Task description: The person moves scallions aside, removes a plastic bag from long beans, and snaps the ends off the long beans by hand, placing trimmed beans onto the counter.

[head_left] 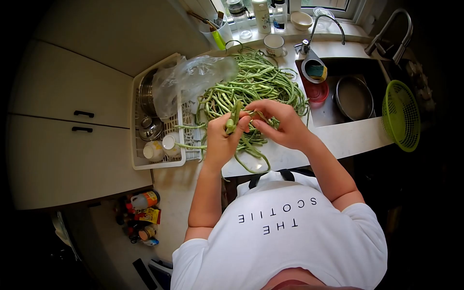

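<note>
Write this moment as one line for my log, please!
left hand: holds slender green beans | right hand: fingertips at those beans | pile of long green beans: on white counter | round metal pan: in dark sink

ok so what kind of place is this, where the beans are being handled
Most likely a home kitchen: a sink with a pan in it is set into the counter, a dish rack holds cups, and sauce bottles stand grouped off to the side.

Daylight from the window [282,7] whitens the table [338,137]; fisheye curves bend straight lines, corners sink into black
</note>
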`<state>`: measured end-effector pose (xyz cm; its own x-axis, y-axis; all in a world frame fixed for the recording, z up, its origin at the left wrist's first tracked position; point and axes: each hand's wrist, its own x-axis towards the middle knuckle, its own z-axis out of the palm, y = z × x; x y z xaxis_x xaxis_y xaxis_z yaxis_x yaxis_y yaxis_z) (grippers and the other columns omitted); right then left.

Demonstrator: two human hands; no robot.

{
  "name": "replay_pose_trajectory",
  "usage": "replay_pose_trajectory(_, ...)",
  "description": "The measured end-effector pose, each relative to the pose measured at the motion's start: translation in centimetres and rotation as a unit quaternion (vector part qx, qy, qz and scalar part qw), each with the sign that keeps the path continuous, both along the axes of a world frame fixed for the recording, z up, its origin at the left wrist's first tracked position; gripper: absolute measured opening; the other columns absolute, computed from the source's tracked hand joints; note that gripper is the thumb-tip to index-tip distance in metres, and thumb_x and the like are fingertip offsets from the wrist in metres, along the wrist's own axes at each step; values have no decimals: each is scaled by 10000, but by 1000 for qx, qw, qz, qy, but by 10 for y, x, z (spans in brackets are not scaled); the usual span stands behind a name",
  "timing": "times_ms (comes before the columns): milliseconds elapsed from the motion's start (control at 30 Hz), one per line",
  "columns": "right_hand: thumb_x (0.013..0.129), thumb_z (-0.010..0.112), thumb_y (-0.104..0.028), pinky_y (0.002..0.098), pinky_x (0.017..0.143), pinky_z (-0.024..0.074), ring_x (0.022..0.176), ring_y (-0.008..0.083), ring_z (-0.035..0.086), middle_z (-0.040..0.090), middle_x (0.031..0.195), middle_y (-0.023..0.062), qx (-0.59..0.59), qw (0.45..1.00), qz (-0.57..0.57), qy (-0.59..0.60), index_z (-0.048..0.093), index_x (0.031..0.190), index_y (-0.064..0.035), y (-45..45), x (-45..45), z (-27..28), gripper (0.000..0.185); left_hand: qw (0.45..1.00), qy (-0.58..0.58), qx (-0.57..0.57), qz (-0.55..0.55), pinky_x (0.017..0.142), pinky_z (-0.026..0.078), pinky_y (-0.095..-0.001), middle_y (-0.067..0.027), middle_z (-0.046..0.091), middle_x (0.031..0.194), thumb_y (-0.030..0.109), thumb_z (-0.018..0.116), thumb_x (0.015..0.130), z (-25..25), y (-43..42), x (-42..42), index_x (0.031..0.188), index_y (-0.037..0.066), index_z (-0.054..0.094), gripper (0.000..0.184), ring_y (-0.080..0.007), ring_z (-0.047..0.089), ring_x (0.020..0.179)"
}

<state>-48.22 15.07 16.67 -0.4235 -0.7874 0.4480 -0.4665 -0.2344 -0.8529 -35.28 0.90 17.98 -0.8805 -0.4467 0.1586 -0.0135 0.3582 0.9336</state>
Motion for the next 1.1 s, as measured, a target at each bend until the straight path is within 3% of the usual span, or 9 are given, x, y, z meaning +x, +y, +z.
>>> replay_pose_trajectory(100, 848, 662, -31, 333, 617, 502, 725, 229, 620, 606, 851, 67, 31, 976, -58, 208, 630, 1083, -46, 0, -2, -2, 238, 997, -8, -81, 7, 553, 432, -260, -26, 637, 688, 181, 668, 929, 3, 2, 1, 923, -7, 680, 188, -95, 548, 596)
replay_pose_trajectory(333, 796, 655, -95, 380, 583, 488, 675, 268, 616, 553, 753, 64, 68, 957, -61, 275, 635, 955, -66, -3, -1, -13, 163, 978, -71, -198, 5, 582, 448, -274, -72, 621, 663, 195, 672, 916, -2, 2, 1, 898, -18, 670, 214, -133, 573, 603)
replay_pose_trajectory(433, 801, 633, -79, 341, 569, 479, 614, 234, 591, 555, 718, 78, 63, 972, -84, 208, 641, 900, -53, -4, 5, -17, 103, 991, -23, -134, -2, 576, 452, -283, -59, 634, 677, 195, 664, 928, -4, 5, -1, 900, -21, 664, 218, -131, 580, 608)
replay_pose_trajectory(500, 860, 606, -88, 280, 576, 461, 596, 136, 559, 579, 689, 39, 99, 991, -74, -56, 648, 890, -29, -5, 9, -23, 79, 997, -5, -83, 1, 551, 436, -266, -45, 639, 684, 193, 651, 941, -7, 8, -2, 918, -11, 670, 207, -108, 557, 587)
replay_pose_trajectory(633, 959, 597, -163, 215, 597, 446, 688, 25, 542, 628, 790, -39, 3, 939, -13, -345, 689, 1014, -25, -2, -5, -37, 174, 991, 22, 131, 15, 475, 356, -200, -6, 657, 734, 179, 618, 969, -10, 3, 2, 979, 28, 688, 167, -30, 467, 533)
replay_pose_trajectory(833, 953, 628, -177, 200, 649, 473, 775, 38, 590, 666, 879, -10, -3, 946, -174, -274, 696, 1069, -32, 41, -64, -71, 198, 997, -26, 71, 31, 442, 266, -181, 63, 553, 680, 201, 617, 968, 10, -9, 16, 1066, 56, 708, 197, 0, 381, 501)
replay_pose_trajectory(933, 958, 616, -206, 224, 666, 489, 737, 56, 596, 671, 792, 13, 91, 940, -267, -193, 709, 1034, -3, 87, -104, -99, 235, 987, 0, 73, 146, 435, 218, -183, 108, 453, 617, 317, 593, 982, 43, -18, 37, 1165, 108, 694, 296, 15, 301, 472)
replay_pose_trajectory(1033, 950, 616, -210, 232, 666, 495, 710, 70, 600, 674, 768, 29, 152, 920, -335, -131, 711, 1013, -5, 128, -127, -136, 235, 941, 103, 59, 316, 442, 257, -179, 28, 521, 676, 343, 569, 993, 67, -38, 70, 1088, 28, 660, 341, 1, 347, 523)
replay_pose_trajectory(1100, 945, 605, -207, 240, 661, 499, 696, 87, 614, 686, 777, 40, 202, 903, -352, -140, 715, 1002, -11, 149, -137, -161, 232, 923, 238, 101, 285, 434, 241, -193, 43, 430, 689, 302, 517, 1023, 80, -66, 113, 1078, 24, 630, 305, -21, 305, 509)
